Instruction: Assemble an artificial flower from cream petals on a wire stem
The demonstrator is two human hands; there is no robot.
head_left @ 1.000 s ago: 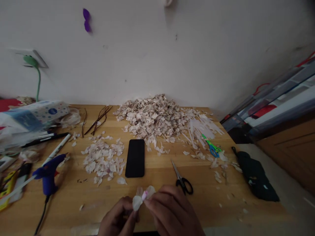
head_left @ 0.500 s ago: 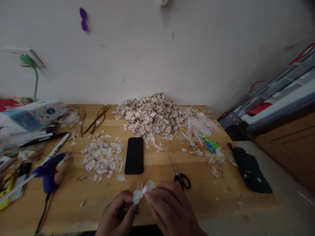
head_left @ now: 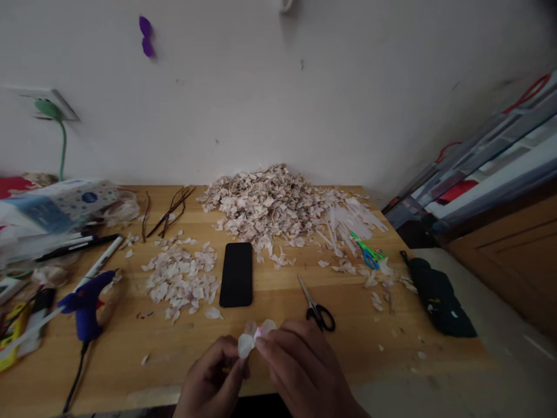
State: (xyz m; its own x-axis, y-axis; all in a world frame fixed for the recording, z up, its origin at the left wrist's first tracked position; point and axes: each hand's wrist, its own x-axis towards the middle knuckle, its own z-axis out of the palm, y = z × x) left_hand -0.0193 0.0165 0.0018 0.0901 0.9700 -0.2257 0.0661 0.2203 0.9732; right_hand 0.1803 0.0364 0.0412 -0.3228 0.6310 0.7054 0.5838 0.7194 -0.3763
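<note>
Between my two hands is a small flower of pale, thin petals (head_left: 246,345) with a pink spot at its middle. My left hand (head_left: 213,374) pinches it from the left and below, thumb against the fingers. From the right, the fingertips of my right hand (head_left: 300,363) press on the flower near the pink centre. What lies under the fingertips is hidden. Just beyond my hands lie black-handled scissors (head_left: 319,313), a black phone (head_left: 236,275) and a spread of loose pale petals (head_left: 183,278).
A big heap of dried petals (head_left: 270,203) rests against the wall. On the left are a blue glue gun (head_left: 87,307), dark twigs (head_left: 172,212) and a tissue box (head_left: 65,200). Green-and-blue scissors (head_left: 368,252) and a folded dark umbrella (head_left: 439,299) lie on the right.
The flower and both hands have shifted very slightly to the right in view. Both hands keep their hold, and the items on the table stay put.
</note>
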